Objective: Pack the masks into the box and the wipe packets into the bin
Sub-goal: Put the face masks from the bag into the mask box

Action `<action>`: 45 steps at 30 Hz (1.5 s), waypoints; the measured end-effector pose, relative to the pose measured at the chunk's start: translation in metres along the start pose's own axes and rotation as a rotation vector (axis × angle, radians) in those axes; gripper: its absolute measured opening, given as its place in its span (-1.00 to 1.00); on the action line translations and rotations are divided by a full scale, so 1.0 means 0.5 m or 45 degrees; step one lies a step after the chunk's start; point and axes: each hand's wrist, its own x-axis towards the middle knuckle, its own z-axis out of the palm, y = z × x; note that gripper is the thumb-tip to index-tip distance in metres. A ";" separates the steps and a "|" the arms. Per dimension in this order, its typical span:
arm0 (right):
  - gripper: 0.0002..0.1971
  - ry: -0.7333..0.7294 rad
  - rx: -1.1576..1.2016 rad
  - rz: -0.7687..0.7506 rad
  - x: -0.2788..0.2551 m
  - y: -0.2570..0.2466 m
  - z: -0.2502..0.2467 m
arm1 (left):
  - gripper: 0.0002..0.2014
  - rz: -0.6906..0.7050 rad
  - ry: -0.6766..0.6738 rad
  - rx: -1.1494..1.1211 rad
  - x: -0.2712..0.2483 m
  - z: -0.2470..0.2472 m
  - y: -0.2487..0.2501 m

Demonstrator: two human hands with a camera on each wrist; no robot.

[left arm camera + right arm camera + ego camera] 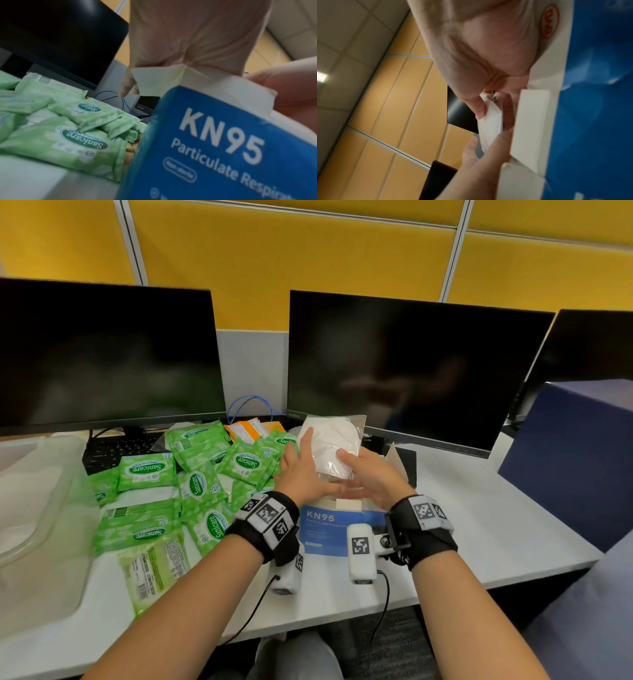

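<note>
Both hands are up over the open top of the blue KN95 box (337, 529), which stands near the front edge of the bench (479, 529) with its white flaps folded out. Between them is a bagged white mask (330, 445), upright, its lower end down at the box mouth. The left hand (301, 474) lies flat along the mask's left side, fingers straight, so that grip is apart and just pressing. The right hand (368, 477) has its thumb and fingers pinched on the mask's lower right edge, so that grip is clamped on the mask.

Left of the box the green wipe packets (191, 474) are heaped tight against it, some overlapping. The clear bin (51, 508) sits at the far left edge of the bench, touching the pile. Right of the box the bench is bare white up to a dark blue block (575, 460). Two dark monitors (404, 364) wall off the back.
</note>
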 end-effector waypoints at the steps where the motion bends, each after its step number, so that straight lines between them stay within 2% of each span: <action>1: -0.71 0.030 0.052 -0.038 -0.001 -0.003 -0.004 | 0.26 -0.005 -0.029 -0.023 -0.001 -0.001 0.000; 4: -0.69 0.160 0.081 -0.251 -0.007 -0.012 -0.031 | 0.23 -0.019 0.012 -0.098 0.005 -0.001 -0.009; 6: -0.70 0.351 -0.155 -0.433 -0.011 -0.023 -0.054 | 0.17 -0.027 0.047 -0.148 0.006 0.001 -0.013; 8: -0.85 0.536 -0.405 -0.579 -0.019 -0.036 -0.075 | 0.03 -0.062 0.007 -0.168 0.008 0.004 -0.015; 10: -0.85 0.622 -0.507 -0.648 -0.029 -0.049 -0.090 | -0.10 -0.087 -0.034 -0.170 0.010 0.006 -0.014; 12: -0.81 0.624 -0.530 -0.675 -0.040 -0.064 -0.093 | -0.16 -0.107 -0.025 -0.191 0.012 0.008 -0.014; 14: -0.81 0.594 -0.667 -0.664 -0.048 -0.078 -0.089 | -0.20 -0.124 -0.020 -0.226 0.012 0.010 -0.016; 16: -0.85 0.533 -0.935 -0.584 -0.050 -0.082 -0.077 | -0.23 -0.142 -0.024 -0.260 0.010 0.010 -0.017; 24: -0.69 0.271 -1.658 -0.064 0.007 -0.027 -0.008 | -0.35 -0.182 -0.074 -0.294 0.004 0.007 -0.016; 26: -0.66 0.169 -1.679 0.136 0.026 -0.018 -0.002 | -0.38 -0.199 -0.093 -0.328 0.008 0.008 -0.019; 28: -0.65 0.071 -1.622 0.247 0.034 -0.019 0.009 | -0.43 -0.199 -0.111 -0.380 0.010 0.009 -0.021; 30: -0.65 -0.030 -1.504 0.221 0.040 -0.025 0.024 | -0.46 -0.184 -0.126 -0.412 0.008 0.011 -0.020; 33: -0.56 -0.163 -1.118 0.214 0.044 -0.026 0.042 | -0.47 -0.179 -0.132 -0.442 0.008 0.015 -0.020; 36: -0.62 -0.117 -0.896 0.255 0.048 -0.025 0.034 | -0.46 -0.172 -0.130 -0.459 0.007 0.014 -0.021; 41: -0.67 -0.133 -1.038 0.216 0.046 -0.030 0.011 | -0.38 -0.196 -0.102 -0.506 0.010 0.024 -0.016; 43: -0.65 -0.154 -1.076 0.143 0.044 -0.022 0.013 | -0.40 -0.180 -0.110 -0.539 0.009 0.030 -0.010; 45: -0.69 -0.097 -1.009 0.057 0.048 -0.007 0.012 | -0.41 -0.166 -0.127 -0.543 0.008 0.036 -0.003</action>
